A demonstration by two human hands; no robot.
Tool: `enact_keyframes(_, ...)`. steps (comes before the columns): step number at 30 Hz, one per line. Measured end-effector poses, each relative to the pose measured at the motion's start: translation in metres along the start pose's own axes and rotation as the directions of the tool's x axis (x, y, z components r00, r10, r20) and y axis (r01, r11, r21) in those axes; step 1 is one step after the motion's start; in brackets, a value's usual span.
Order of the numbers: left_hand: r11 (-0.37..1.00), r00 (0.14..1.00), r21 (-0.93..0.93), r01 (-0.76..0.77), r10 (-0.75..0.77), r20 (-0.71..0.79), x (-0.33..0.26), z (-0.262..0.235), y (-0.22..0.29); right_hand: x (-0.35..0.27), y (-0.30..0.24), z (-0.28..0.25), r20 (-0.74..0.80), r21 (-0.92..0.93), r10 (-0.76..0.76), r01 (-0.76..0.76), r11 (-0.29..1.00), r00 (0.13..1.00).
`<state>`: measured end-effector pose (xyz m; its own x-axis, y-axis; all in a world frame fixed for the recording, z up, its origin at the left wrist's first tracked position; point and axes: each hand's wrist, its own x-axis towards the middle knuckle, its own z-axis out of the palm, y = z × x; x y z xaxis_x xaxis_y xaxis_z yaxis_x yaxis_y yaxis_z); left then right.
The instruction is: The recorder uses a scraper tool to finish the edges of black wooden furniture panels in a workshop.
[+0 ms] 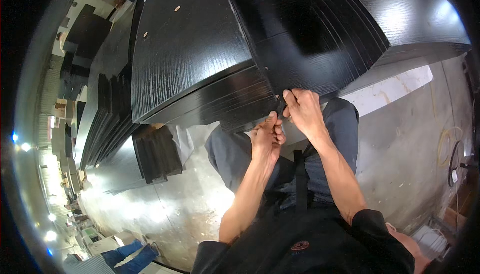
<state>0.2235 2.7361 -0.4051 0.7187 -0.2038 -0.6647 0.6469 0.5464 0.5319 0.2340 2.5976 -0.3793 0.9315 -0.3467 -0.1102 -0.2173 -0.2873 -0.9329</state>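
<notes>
Black wood-grain panels fill the top of the view, one of them a broad panel (190,44) with two small brass-coloured round spots on its face. My left hand (268,136) is closed, thumb pressed to curled fingers, just below the lower edge of an upright black panel (325,61). Close beside it, my right hand (303,110) is pinched together at that panel's near corner, by a small copper-coloured fitting (277,96). Anything between the fingers of either hand is too small or hidden to name. My knees are under the panels' near edge.
Stacked black boards (107,119) lean on the left, with a shorter stack (157,154) beside them. A white marble-patterned board (390,91) lies at right on the concrete floor (400,144). A dark looped cable (454,159) is at far right. Another person's jeans (125,253) show at lower left.
</notes>
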Motion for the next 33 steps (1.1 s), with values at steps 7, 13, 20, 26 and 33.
enact_keyframes(7,0.999,1.0,-0.036,-0.009,0.008,-0.023,0.003,0.001,0.003,0.01,0.0,0.013,0.008,-0.181,-0.136,0.135,0.974,0.991)
enact_keyframes(13,0.978,0.985,0.122,-0.169,0.173,-0.026,-0.008,0.007,0.011,0.005,-0.012,0.014,0.027,0.069,0.065,-0.067,0.995,0.998)
enact_keyframes(20,0.928,0.955,0.231,-0.292,0.267,0.132,-0.03,0.014,0.033,-0.012,-0.019,0.006,-0.018,0.374,0.077,-0.065,0.925,0.997)
enact_keyframes(26,0.829,0.91,0.377,-0.413,0.356,0.214,-0.022,0.009,0.056,-0.016,-0.03,0.008,-0.031,0.436,0.053,-0.034,0.899,0.998)
enact_keyframes(33,0.88,0.973,0.424,-0.215,0.229,0.018,-0.009,-0.002,0.031,-0.014,0.004,0.02,-0.009,0.27,0.156,-0.148,0.951,0.988)
